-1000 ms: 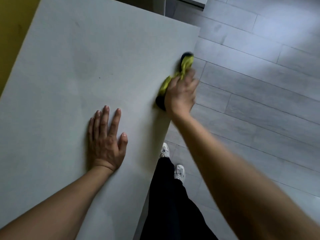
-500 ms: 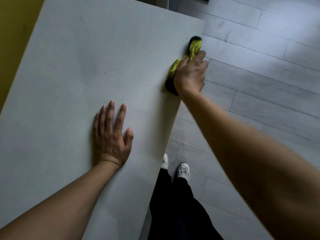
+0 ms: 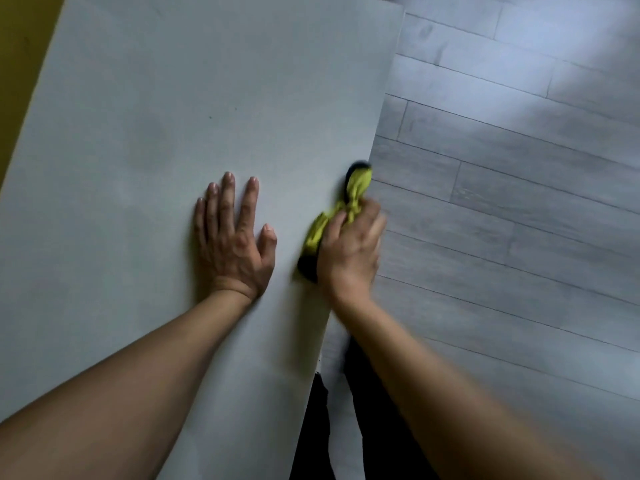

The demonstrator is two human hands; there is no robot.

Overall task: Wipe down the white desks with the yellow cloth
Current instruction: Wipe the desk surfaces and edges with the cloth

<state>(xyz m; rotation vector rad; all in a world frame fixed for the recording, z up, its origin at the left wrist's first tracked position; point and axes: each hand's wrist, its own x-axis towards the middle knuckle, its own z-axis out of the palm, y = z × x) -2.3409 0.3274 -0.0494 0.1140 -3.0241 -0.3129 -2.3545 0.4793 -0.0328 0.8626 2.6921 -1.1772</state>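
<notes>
A white desk point(image 3: 173, 98) fills the left and middle of the head view. My left hand point(image 3: 232, 240) lies flat on it, fingers straight and spread. Just to its right, at the desk's right edge, my right hand point(image 3: 349, 251) grips a bunched yellow cloth point(image 3: 353, 192) with dark ends. The cloth sticks out beyond my fingers along the edge, and part of it is hidden under my palm.
Grey plank floor point(image 3: 519, 202) lies to the right of the desk. A yellow wall point(image 3: 20, 46) runs along the desk's far left side. My legs in black trousers point(image 3: 318, 427) stand below the desk's right edge.
My right hand has slid the cloth back along the desk's right edge towards me, ending close beside my left hand. The left hand stays flat on the desk.
</notes>
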